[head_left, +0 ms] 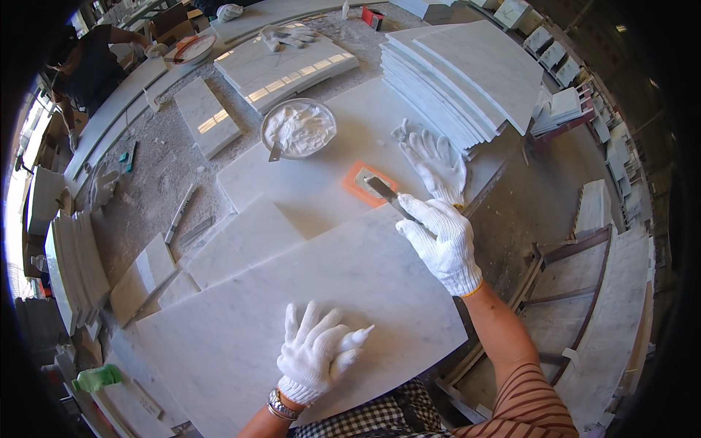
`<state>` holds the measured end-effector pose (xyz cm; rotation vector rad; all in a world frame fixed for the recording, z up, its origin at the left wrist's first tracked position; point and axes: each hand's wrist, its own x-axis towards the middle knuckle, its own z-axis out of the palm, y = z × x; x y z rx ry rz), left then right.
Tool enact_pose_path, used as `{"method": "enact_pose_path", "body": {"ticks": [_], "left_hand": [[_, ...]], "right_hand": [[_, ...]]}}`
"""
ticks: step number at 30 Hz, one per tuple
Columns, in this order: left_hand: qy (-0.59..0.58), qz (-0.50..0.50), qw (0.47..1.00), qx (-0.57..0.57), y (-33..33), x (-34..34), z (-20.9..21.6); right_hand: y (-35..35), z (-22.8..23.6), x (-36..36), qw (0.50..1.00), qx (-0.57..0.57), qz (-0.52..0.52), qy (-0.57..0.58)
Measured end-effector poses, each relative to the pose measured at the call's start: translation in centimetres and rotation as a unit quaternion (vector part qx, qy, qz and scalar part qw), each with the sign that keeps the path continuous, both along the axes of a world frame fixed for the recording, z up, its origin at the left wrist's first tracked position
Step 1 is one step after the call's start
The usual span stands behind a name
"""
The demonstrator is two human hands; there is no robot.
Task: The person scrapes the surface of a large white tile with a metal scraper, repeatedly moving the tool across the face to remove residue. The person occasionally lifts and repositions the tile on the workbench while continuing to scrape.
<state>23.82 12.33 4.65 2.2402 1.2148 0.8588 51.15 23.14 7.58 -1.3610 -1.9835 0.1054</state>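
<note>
My right hand, in a white knit glove, grips a putty knife. Its blade rests over an orange rectangular block or tray with a pale grey surface. My gloved left hand lies on a large white marble slab in front of me. Its fingers stretch forward while the thumb side holds a small white nozzle bottle pointing right; the bottle is partly hidden. Beyond the orange piece stands a bowl of white paste with a metal scraper in it.
A stack of marble slabs stands at the far right, with a spare white glove beside it. Smaller marble pieces and a marker-like stick lie to the left. A person works at the far left.
</note>
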Motion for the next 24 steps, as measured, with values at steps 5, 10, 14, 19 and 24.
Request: {"method": "enact_pose_path", "body": {"ticks": [5,10,14,19,24], "left_hand": [[0.036,-0.073,0.996,-0.024,1.7,5.0,-0.1],[0.037,-0.120,0.992,0.008,2.1,10.0,-1.1],[0.017,-0.167,0.986,-0.002,0.4,10.0,-1.0],[0.025,-0.150,0.988,-0.017,-0.3,9.0,-0.8],[0.085,-0.075,0.994,0.000,0.9,10.3,-1.2]], "right_hand": [[-6.1,0.0,2.7,0.999,-0.027,-0.025,0.008],[-10.5,-0.7,4.5,0.996,-0.041,-0.071,0.026],[-12.5,-1.0,5.5,0.995,-0.063,-0.080,0.024],[-13.7,-1.7,5.6,0.996,-0.052,-0.066,0.023],[-14.2,-2.0,5.6,0.995,-0.059,-0.075,0.029]]}}
